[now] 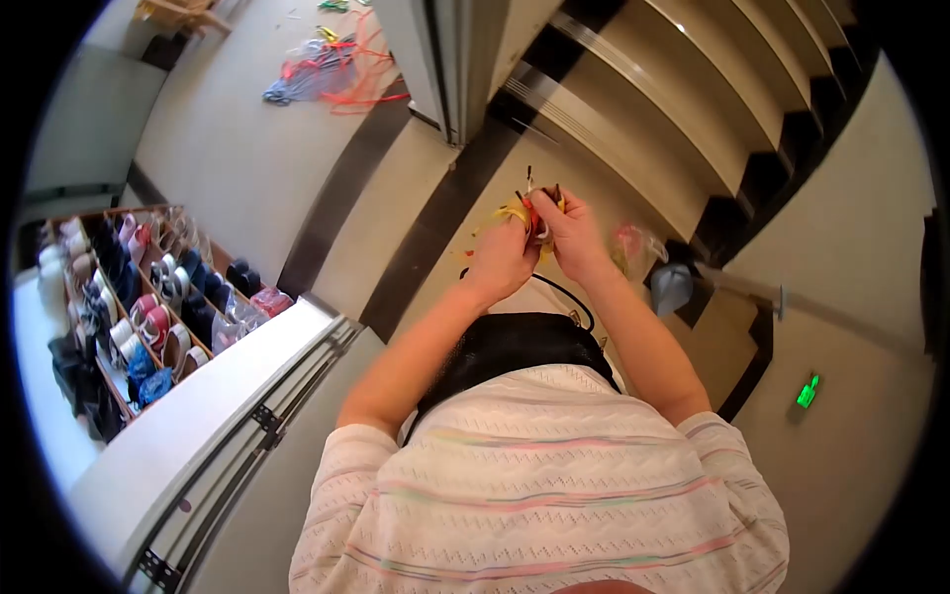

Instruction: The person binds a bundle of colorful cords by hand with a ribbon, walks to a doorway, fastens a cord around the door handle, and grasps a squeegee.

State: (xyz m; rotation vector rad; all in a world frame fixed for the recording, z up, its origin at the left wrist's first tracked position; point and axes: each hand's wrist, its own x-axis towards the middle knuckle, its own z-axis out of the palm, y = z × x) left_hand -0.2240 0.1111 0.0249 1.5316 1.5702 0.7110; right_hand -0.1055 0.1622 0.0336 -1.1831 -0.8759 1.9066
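In front of my waist, my left hand (500,259) and my right hand (576,238) are close together, both with bent fingers. Between them they grip a bundle of cords (535,216) in yellow, red and white, with some thin dark ends poking out at the top. Fingers cover much of the bundle, so its exact make-up is hard to tell. Below my wrists lies a black bag-like item (520,346) across my lap, and a thin black cord (574,294) curves up beside it under my right forearm.
Tangled grey and red-orange cords (327,71) lie on the floor beyond a door frame (445,69). Stairs (643,109) rise at the upper right. A clear plastic bag (636,244) and a grey object (672,288) sit right of my hands. A shoe rack (188,332) stands left.
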